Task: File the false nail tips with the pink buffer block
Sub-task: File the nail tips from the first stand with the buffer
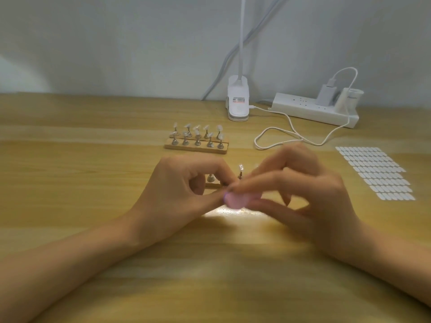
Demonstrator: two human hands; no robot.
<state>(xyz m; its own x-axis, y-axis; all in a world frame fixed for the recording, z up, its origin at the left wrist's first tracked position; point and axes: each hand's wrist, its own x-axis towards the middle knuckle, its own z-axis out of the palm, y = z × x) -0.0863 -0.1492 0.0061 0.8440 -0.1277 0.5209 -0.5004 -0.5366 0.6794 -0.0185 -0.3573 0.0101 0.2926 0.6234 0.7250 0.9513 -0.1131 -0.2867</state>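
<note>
- The left hand (184,190) lies on the light wooden table (93,159) near the middle. Its fingers are curled, and the thumb and forefinger come together at their tips.
- What these two fingertips hold I cannot tell, because this spot is blurred. They meet just at the left end of the pink buffer block (235,199).
- The right hand (303,194) grips the pink buffer block between the thumb below and the fingers above. The block is low over the table, between both hands, and shows only as a soft pink smear.
- Under the block there is a bright patch of light on the table.
- Just behind the fingertips stands a small metal stand with a clear false nail tip (241,169) on top, upright. Its foot is hidden by the fingers.
- Left of it, a second small metal stand (211,178) sits on a short wooden strip (213,185), partly behind the left hand.
- Farther back is a wooden holder block (196,148) with two rows of metal stands, each bearing a clear nail tip (198,134).
- At the back edge of the table is a white clip lamp (238,101); its neck goes up out of view.
- To the right of the lamp lies a white power strip (314,110) with a plugged charger. A white cable (291,134) runs in loops from it over the table.
- At the right, well apart from the hands, lies a sheet of small white oval tabs (377,173) in rows.
</note>
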